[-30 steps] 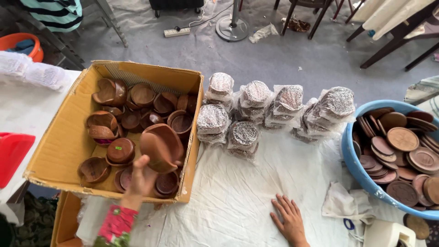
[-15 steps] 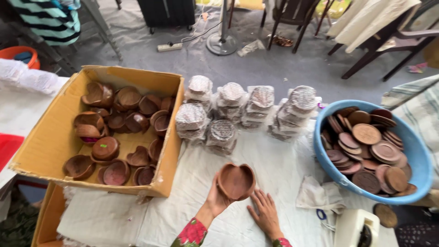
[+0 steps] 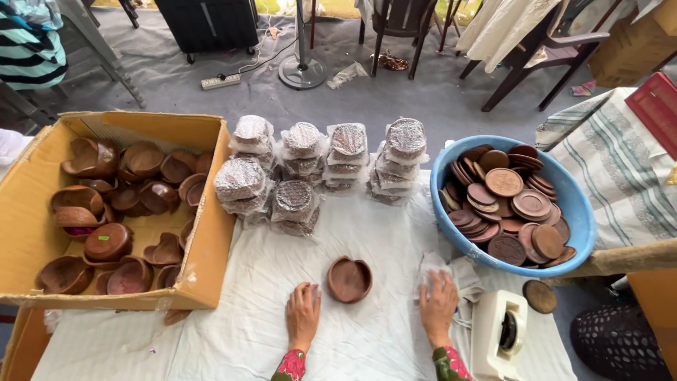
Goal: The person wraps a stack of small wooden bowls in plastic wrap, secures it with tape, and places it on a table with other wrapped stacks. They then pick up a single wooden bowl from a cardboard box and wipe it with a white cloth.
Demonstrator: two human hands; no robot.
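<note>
- The left hand (image 3: 302, 315) lies flat and open on the white cloth (image 3: 367, 240), palm down, holding nothing.
- A heart-shaped wooden bowl (image 3: 350, 278) sits upright on the cloth just right of the left hand, near its fingertips; whether they touch it I cannot tell.
- The right hand (image 3: 438, 307) rests on a clear plastic wrap (image 3: 430, 267) lying on the cloth, right of the bowl, fingers spread and loosely pressing on it rather than closed around it.
- At the left, an open cardboard box (image 3: 28, 233) holds many more brown wooden bowls.
- Beyond the bowl, at the far middle of the table, stand stacks of plastic-wrapped bowls (image 3: 296, 176).
- At the right, a blue tub (image 3: 578, 212) is filled with round wooden lids.
- A single lid (image 3: 540, 296) lies near the tub's near edge, beside a white tape dispenser (image 3: 497, 335) at the near right.
</note>
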